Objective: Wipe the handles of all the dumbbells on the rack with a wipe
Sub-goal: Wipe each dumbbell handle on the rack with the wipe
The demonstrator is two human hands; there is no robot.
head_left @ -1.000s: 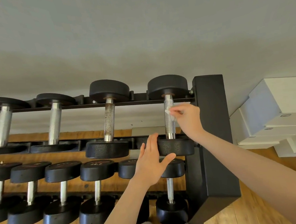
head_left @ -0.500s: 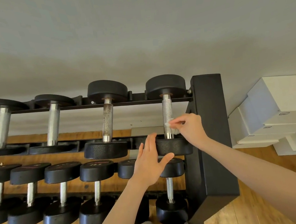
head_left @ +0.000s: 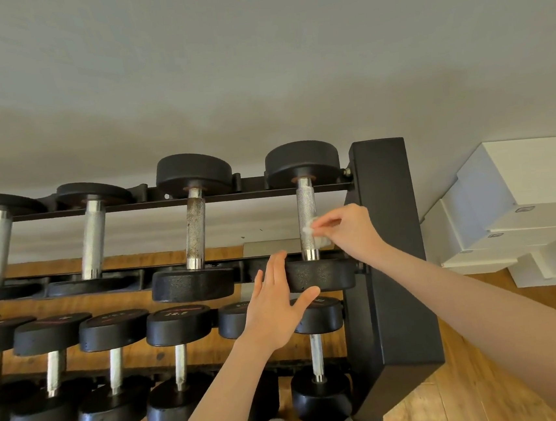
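Observation:
A black two-tier rack holds black dumbbells with silver knurled handles. My right hand pinches a small white wipe against the lower part of the handle of the rightmost top-tier dumbbell. My left hand lies flat and open against the near head of that same dumbbell, thumb spread beneath it. Left of it on the top tier stand three more dumbbells, the nearest with a darker, rust-flecked handle. The lower tier carries several smaller dumbbells.
The rack's thick black end post stands right of my right hand. White boxes are stacked on the wooden floor at the right. A grey wall rises behind the rack.
My right hand has slid the wipe down the handle from its upper part to near the lower head. The left hand has stayed against the dumbbell head.

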